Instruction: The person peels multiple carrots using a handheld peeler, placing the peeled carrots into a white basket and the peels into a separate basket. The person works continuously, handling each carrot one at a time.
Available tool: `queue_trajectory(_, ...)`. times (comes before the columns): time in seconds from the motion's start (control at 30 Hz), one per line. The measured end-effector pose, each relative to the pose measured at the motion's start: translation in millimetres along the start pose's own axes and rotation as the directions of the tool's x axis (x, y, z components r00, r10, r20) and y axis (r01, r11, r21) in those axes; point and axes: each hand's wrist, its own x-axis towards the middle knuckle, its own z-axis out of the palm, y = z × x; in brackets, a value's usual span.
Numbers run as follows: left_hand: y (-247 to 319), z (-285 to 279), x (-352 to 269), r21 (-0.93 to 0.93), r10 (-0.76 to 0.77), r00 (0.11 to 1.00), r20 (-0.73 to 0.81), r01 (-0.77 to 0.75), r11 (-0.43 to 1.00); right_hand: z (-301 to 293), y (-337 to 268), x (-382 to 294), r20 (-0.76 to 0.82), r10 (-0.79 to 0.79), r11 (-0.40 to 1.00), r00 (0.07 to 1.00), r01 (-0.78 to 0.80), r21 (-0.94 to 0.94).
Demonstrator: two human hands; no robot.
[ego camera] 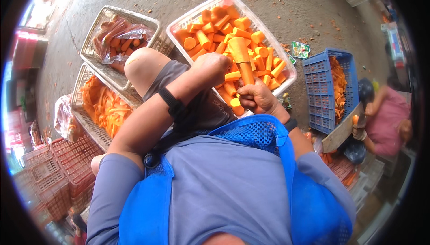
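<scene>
My right hand [257, 97] is closed around the lower end of a long, thick carrot [247, 73], which points up and away from me. The carrot's upper end is wider and brighter orange than the darker part by my hand. My left hand [218, 67] is curled just left of the carrot, back of the hand up; whatever lies within its fingers is hidden. Both hands are above the near part of a whitish plastic crate [289, 77], heaped with peeled, cut carrot pieces [203, 40].
At left stand a crate [97, 13] of bagged carrots and a crate [78, 110] of orange peelings [107, 107], near stacked red crates [72, 161]. A blue crate [315, 90] with peelings stands right, beside a board [339, 134] and a co-worker [388, 120] holding a carrot.
</scene>
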Motion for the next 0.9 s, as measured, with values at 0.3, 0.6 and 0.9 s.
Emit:
queue_trajectory(0.3, -19.8, -7.1, 7.0, -0.106, -0.106, 0.990, -0.092, 0.096, 0.990, 11.1, -4.9, 3.7, -0.059, -0.138, 0.940, 0.989, 0.113, -0.321)
queue_trajectory(0.6, -26.9, -77.7, -69.6, -0.845, -0.296, 0.872, -0.390, -0.211, 0.491, -109.7, -5.0, 41.1, -0.233, -0.518, 0.645, 0.823, 0.197, -0.738)
queue_trajectory(0.9, -89.1, -106.1, -204.2, -0.874, -0.612, 0.648, -0.454, -0.191, 0.446, -179.2, -72.2, 42.2, -0.426, -0.510, 0.469, 0.747, -0.173, -0.866)
